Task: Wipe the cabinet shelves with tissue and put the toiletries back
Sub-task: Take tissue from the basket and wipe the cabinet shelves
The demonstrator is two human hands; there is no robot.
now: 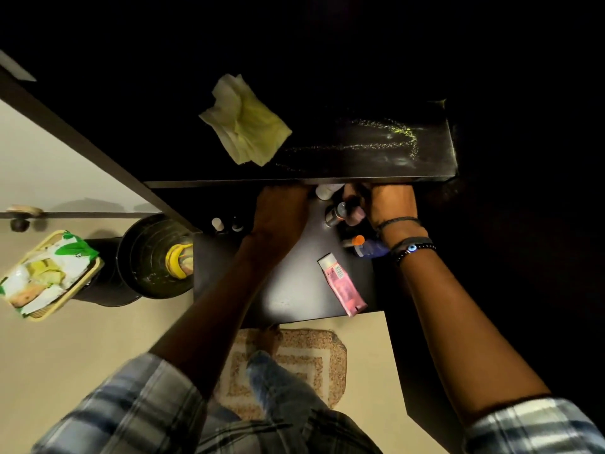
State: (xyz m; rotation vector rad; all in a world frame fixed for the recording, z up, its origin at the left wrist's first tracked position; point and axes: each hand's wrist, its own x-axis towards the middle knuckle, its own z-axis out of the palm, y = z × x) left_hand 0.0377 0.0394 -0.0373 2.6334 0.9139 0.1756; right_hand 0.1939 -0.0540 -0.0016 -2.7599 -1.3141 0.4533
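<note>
A crumpled yellow-white tissue [245, 121] lies on the dark upper shelf [376, 165], which shows streaks of dust at its right. Both hands reach under that shelf onto the lower shelf [288, 290]. My left hand [281, 214] has its fingers hidden beneath the upper shelf's edge. My right hand [383, 204] sits among small bottles, fingers around a pinkish bottle [355, 216] next to a silver-capped bottle [335, 214]. A white bottle [325, 191] stands between the hands. A pink tube [343, 285] and a blue bottle with an orange cap [366, 245] lie on the lower shelf.
Two small bottles [226, 224] stand at the lower shelf's back left. On the floor at the left are a dark bucket [147, 257] holding a yellow item and a yellow basket [49, 276] of packets. A patterned mat [294, 365] lies under my foot.
</note>
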